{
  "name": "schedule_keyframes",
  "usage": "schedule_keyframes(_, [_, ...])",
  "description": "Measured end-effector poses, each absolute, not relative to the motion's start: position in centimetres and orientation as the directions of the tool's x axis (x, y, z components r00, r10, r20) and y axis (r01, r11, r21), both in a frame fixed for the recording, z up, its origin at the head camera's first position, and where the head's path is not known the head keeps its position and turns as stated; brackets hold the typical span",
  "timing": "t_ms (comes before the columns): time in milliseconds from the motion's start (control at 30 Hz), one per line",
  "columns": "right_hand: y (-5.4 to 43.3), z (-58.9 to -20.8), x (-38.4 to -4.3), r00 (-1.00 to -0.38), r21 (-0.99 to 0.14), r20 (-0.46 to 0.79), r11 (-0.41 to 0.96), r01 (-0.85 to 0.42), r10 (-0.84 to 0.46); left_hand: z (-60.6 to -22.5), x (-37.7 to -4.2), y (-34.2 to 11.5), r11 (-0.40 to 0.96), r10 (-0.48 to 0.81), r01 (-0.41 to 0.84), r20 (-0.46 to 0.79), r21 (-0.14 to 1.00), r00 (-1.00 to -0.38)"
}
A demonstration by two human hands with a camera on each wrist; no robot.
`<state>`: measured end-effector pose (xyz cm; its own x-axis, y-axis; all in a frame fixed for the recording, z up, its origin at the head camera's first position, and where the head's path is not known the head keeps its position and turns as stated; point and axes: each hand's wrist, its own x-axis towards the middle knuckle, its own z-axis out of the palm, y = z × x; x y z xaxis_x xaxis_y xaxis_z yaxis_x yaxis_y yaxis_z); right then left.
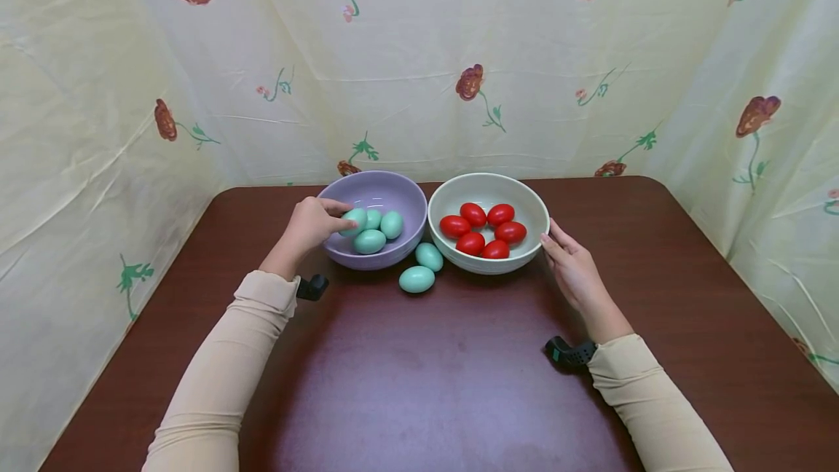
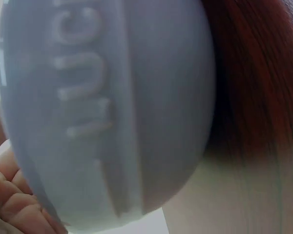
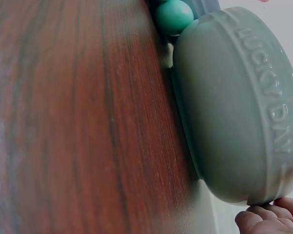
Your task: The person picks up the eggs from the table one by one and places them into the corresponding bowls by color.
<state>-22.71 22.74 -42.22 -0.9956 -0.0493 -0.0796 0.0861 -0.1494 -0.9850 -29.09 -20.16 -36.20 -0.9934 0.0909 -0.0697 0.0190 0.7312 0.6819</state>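
Note:
My left hand (image 1: pixel 313 226) reaches over the left rim of the purple bowl (image 1: pixel 413 231) and pinches a mint-green egg (image 1: pixel 352 218) between thumb and fingers. Three more mint-green eggs (image 1: pixel 370 242) lie inside that bowl. In the left wrist view the purple bowl's wall (image 2: pixel 171 97) with raised letters hides most of the hand. On the right, my right hand (image 1: pixel 573 268) holds the right rim of the pale grey-green bowl (image 1: pixel 485 266), which contains several red eggs (image 1: pixel 496 249). Its fingers (image 3: pixel 268 217) lie against the bowl's outer side in the right wrist view.
Two mint-green eggs lie on the dark brown table (image 1: pixel 419 370): one egg (image 1: pixel 429 257) between the bowls and another egg (image 1: pixel 416 280) just in front. The bowls stand side by side near the table's far edge. A flowered curtain (image 1: pixel 406 93) hangs behind and at both sides.

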Motion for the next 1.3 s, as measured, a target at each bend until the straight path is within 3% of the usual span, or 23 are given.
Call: schedule_keyframes(1300, [22.7,-42.1,-22.8,-0.995,-0.983,-0.089,-0.155,0.095,-0.044,-37.6,-30.3,-18.7,0.781,0.134,0.063,-0.068,0.622,-0.989])
